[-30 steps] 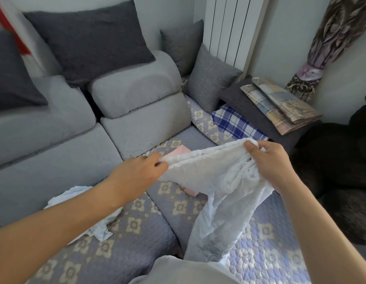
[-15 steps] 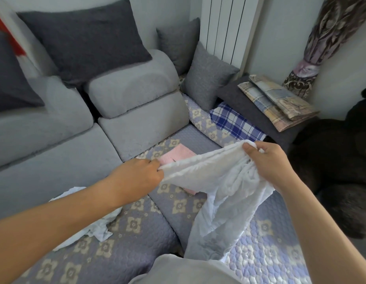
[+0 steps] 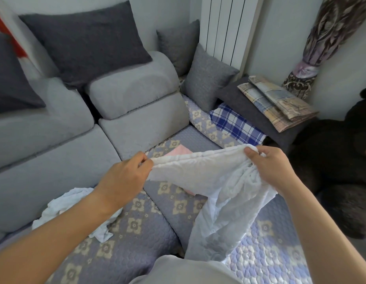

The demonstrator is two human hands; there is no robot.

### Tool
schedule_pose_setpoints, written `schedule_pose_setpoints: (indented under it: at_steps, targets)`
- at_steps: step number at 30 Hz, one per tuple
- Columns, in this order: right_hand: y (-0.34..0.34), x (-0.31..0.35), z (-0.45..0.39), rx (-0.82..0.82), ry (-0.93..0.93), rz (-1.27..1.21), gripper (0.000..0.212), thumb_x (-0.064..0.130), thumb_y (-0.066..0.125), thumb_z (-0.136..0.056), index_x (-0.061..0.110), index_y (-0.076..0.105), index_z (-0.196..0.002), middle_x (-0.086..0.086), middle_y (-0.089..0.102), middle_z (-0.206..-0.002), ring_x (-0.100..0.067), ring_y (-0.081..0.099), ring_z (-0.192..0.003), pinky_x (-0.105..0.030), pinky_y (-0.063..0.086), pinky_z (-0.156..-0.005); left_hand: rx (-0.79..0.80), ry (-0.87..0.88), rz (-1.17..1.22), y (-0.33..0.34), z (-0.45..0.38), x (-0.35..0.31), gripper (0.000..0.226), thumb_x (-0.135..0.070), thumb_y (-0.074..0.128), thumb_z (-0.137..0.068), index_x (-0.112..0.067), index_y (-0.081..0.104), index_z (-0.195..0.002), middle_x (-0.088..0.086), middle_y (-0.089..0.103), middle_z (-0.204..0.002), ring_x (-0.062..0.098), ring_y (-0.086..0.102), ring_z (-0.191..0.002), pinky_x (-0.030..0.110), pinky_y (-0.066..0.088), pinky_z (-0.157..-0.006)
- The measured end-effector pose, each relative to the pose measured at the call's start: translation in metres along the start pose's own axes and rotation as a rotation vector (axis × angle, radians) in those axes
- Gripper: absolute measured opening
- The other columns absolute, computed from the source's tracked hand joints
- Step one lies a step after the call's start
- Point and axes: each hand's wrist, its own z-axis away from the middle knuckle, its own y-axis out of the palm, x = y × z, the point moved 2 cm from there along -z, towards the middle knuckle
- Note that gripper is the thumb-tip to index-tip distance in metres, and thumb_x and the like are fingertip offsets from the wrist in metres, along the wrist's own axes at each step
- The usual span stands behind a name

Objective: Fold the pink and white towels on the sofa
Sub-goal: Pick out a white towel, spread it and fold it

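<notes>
A: Why is the white towel [image 3: 215,181] hanging in the air like that instead of lying on the sofa [image 3: 55,160]?

B: The person is stretching its top edge between both hands. The left hand [image 3: 124,177] is pinching one end with fingers and thumb curled tight, and the right hand [image 3: 274,167] is gripping a bunched corner, thumb on top. I'm guessing they are hunting for the corners, since the rest is drooping crumpled toward the lap.

A: So the fold is not happening yet?

B: It is looking that way. The right end is gathered in a wad, so that side probably needs sliding along the edge before anything lines up.

A: And the pink towel [image 3: 181,151]?

B: It is lying on the quilted cover [image 3: 137,232] just behind the held cloth, mostly hidden by it. It seems flat, though whether it is folded I cannot tell.

A: What about the second white towel [image 3: 61,206]?

B: It is sitting crumpled on the seat under the left forearm, apparently waiting its turn.
</notes>
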Motion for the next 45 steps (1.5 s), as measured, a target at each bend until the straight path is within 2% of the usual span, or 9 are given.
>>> schedule_pose_setpoints:
  at_steps: [5, 9, 12, 16, 22, 28, 34, 41, 45]
  targets:
    - [-0.004, -0.001, -0.001, 0.056, -0.036, 0.066, 0.021, 0.054, 0.061, -0.093, 0.045, 0.073, -0.078, 0.014, 0.073, -0.072, -0.012, 0.071, -0.062, -0.031, 0.061, -0.054, -0.014, 0.117, 0.016, 0.002, 0.001, 0.006, 0.017, 0.001, 0.073, -0.084, -0.010, 0.062, -0.090, 0.006, 0.061, -0.079, 0.025, 0.054, -0.072, 0.039, 0.051, -0.058]
    - [-0.006, -0.001, 0.000, 0.000, -0.034, 0.023, 0.020, 0.053, 0.065, -0.092, 0.060, 0.067, -0.073, 0.015, 0.070, -0.078, -0.012, 0.070, -0.067, -0.023, 0.052, -0.054, 0.037, -0.199, 0.460, 0.007, 0.006, 0.009, 0.040, -0.011, 0.072, -0.090, -0.030, 0.058, -0.123, -0.022, 0.057, -0.100, 0.005, 0.055, -0.085, 0.023, 0.046, -0.075]
    - [-0.004, -0.005, -0.001, -0.015, -0.056, -0.015, 0.025, 0.044, 0.068, -0.092, 0.057, 0.068, -0.071, 0.019, 0.067, -0.086, -0.010, 0.065, -0.079, -0.025, 0.051, -0.062, 0.094, -0.423, 0.692, 0.015, 0.006, 0.010, 0.039, -0.013, 0.078, -0.084, -0.042, 0.063, -0.107, -0.023, 0.059, -0.088, 0.003, 0.057, -0.082, 0.012, 0.043, -0.069]
    - [-0.006, -0.011, 0.002, 0.033, -0.068, -0.053, 0.027, 0.026, 0.069, -0.095, 0.048, 0.076, -0.081, 0.022, 0.073, -0.081, -0.008, 0.071, -0.070, -0.017, 0.053, -0.052, 0.131, -0.605, 0.784, 0.019, 0.006, 0.015, 0.026, -0.017, 0.083, -0.079, -0.038, 0.069, -0.081, -0.016, 0.066, -0.074, 0.002, 0.059, -0.066, 0.009, 0.044, -0.060]
    - [-0.003, -0.014, 0.000, 0.072, -0.120, 0.038, 0.019, 0.028, 0.069, -0.094, 0.045, 0.072, -0.086, 0.027, 0.066, -0.086, -0.014, 0.067, -0.078, -0.026, 0.053, -0.059, 0.262, -0.541, 0.710, 0.026, 0.011, 0.018, 0.011, -0.023, 0.071, -0.090, -0.034, 0.070, -0.086, -0.003, 0.066, -0.071, 0.013, 0.053, -0.057, 0.035, 0.046, -0.060]
    - [-0.002, -0.015, -0.002, 0.138, -0.127, 0.100, 0.015, 0.037, 0.065, -0.095, 0.046, 0.070, -0.085, 0.023, 0.069, -0.084, -0.009, 0.069, -0.071, -0.025, 0.056, -0.058, 0.394, -0.405, 0.470, 0.030, 0.010, 0.017, 0.020, -0.027, 0.057, -0.101, -0.021, 0.060, -0.082, -0.001, 0.059, -0.068, 0.017, 0.055, -0.064, 0.039, 0.044, -0.064]
    - [-0.005, -0.021, -0.004, 0.111, -0.105, 0.113, 0.017, 0.038, 0.064, -0.096, 0.039, 0.072, -0.082, 0.017, 0.070, -0.078, -0.007, 0.068, -0.067, -0.026, 0.055, -0.057, 0.247, -0.427, 0.626, 0.029, 0.010, 0.012, 0.028, -0.020, 0.081, -0.082, -0.031, 0.058, -0.072, -0.009, 0.058, -0.083, 0.006, 0.056, -0.079, 0.024, 0.043, -0.069]
    - [-0.008, -0.028, -0.005, 0.014, -0.060, 0.013, 0.021, 0.030, 0.065, -0.097, 0.043, 0.075, -0.084, 0.016, 0.073, -0.079, -0.003, 0.068, -0.066, -0.011, 0.047, -0.049, 0.155, -0.618, 0.909, 0.034, 0.010, 0.015, 0.027, -0.011, 0.082, -0.080, -0.029, 0.064, -0.074, -0.006, 0.066, -0.071, 0.001, 0.054, -0.060, 0.013, 0.043, -0.058]
    - [-0.008, -0.027, -0.004, -0.004, -0.069, -0.030, 0.030, 0.026, 0.063, -0.099, 0.054, 0.073, -0.095, 0.026, 0.067, -0.093, -0.007, 0.065, -0.082, -0.018, 0.049, -0.059, 0.116, -0.742, 1.138, 0.036, 0.011, 0.019, 0.027, 0.003, 0.076, -0.084, -0.023, 0.073, -0.078, -0.002, 0.070, -0.077, 0.009, 0.061, -0.069, 0.023, 0.050, -0.066]
